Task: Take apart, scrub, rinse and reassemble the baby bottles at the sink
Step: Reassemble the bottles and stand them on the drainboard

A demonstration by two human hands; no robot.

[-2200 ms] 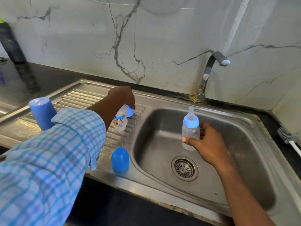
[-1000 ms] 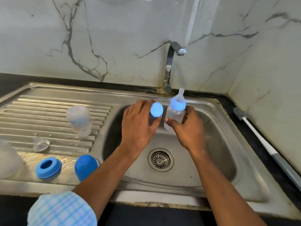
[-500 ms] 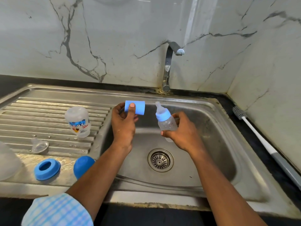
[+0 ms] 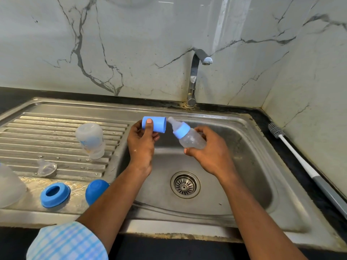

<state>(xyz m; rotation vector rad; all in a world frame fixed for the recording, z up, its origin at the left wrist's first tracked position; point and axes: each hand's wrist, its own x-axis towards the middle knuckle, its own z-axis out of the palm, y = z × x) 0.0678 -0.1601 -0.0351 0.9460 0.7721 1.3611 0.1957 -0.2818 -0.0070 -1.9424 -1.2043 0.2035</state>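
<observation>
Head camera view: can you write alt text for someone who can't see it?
Over a steel sink, a person's left hand holds a blue cap sideways, its open end facing the nipple of a small baby bottle gripped in the right hand. Another bottle body, a loose nipple and a blue ring sit on the drainboard.

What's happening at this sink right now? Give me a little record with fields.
Left hand: holds a blue cap, mouth facing the bottle
Right hand: holds a small bottle, tilted, teat toward the cap
Cap: not yet on
Drainboard: clear bottle body, loose teat, blue ring, round blue cap
Right counter: bottle brush
Tap: no water seen
</observation>
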